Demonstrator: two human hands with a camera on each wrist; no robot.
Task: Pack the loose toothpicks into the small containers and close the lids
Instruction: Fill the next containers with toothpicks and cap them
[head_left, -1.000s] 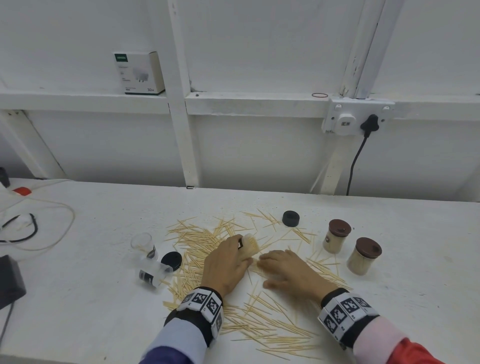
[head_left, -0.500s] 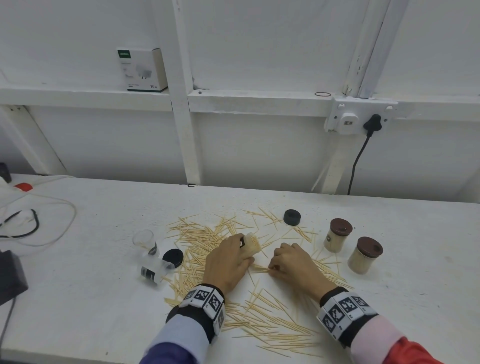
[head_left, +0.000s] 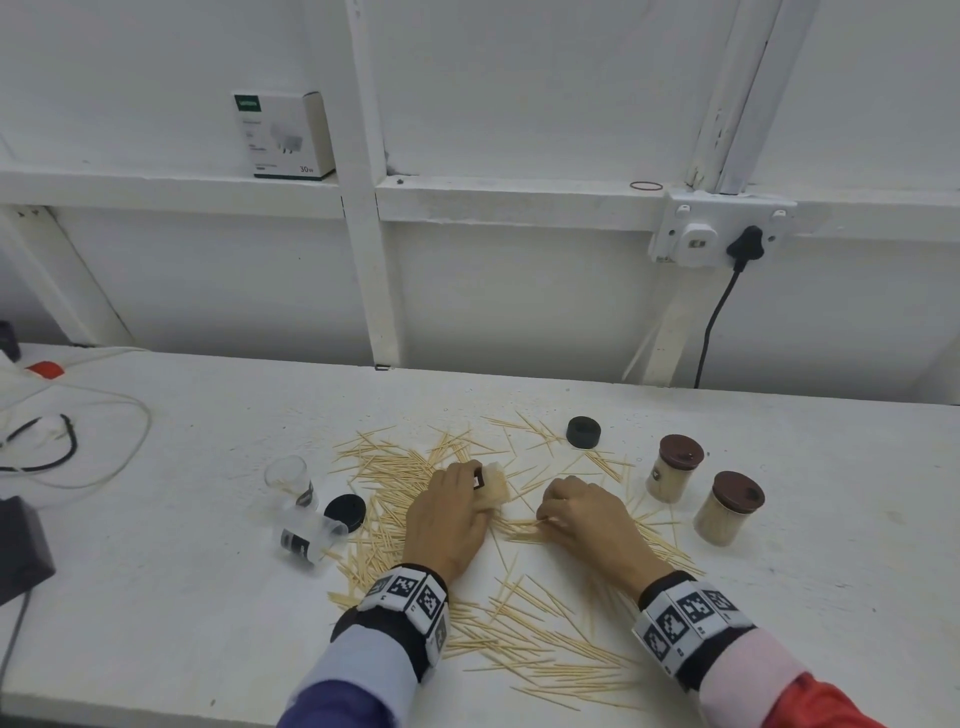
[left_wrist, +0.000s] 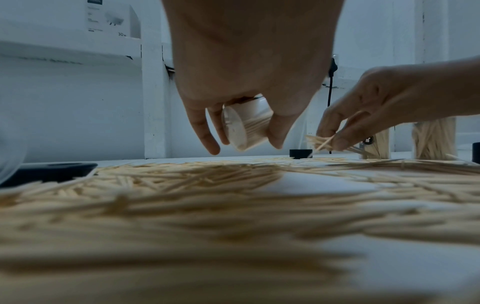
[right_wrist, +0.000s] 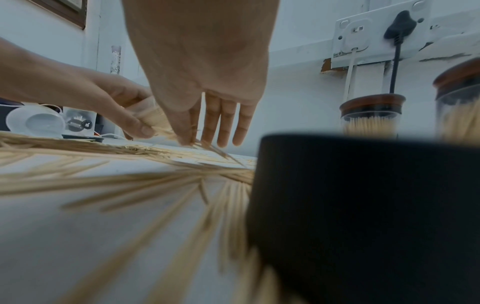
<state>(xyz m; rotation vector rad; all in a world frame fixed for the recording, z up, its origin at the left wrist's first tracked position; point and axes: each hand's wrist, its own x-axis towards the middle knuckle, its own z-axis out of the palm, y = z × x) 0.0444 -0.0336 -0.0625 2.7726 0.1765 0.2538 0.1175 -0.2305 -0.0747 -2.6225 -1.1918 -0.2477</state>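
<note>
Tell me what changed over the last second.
The right hand, flat on the toothpicks before, curled and now pinches a small bunch. The left hand still grips the tilted container. The two capped jars and the loose lids stayed put.

The head view looks forward and down from above the worktop (head_left: 156, 597) toward the wall, taking in both hands. Each wrist view sits low, just above the worktop, close behind its own hand and facing the wall. All three share the toothpicks (head_left: 395, 473) and the capped jars (head_left: 672, 467); both wrist views show the other hand.
</note>
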